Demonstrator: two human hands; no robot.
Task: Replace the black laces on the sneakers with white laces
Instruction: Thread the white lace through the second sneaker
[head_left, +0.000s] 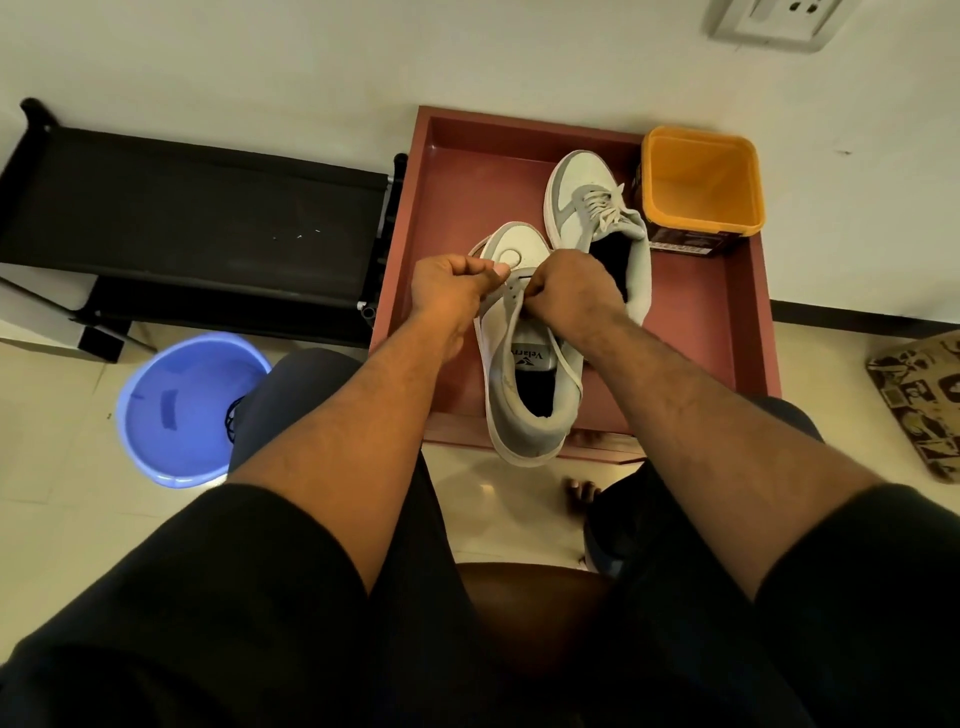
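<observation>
A person sits over a shallow reddish-brown tray with raised walls, set on a pale tiled floor against a white wall. To the left stands a low black rack with a flat fabric shelf and tube frame. Below it sits a round blue plastic bucket with a coil of black lace at its right edge, partly hidden behind the person's knee. At the tray's far right corner stands a square orange tub, smooth inside, with a dark printed label on its side too small to read.

Two grey and white sneakers lie in the tray. The far sneaker rests toe away from the person, fully threaded with a white lace. The near sneaker lies toe away too, its heel overhanging the tray's front edge; its insole label reads "Velarr", the rest hidden.

Both hands meet over the near sneaker's lower eyelets. The left hand is curled, thumb and fingers pinching one end of the white lace. The right hand is clenched round the other end, which trails along the shoe's right side. A wall socket sits top right, and a patterned cushion lies at the right edge.
</observation>
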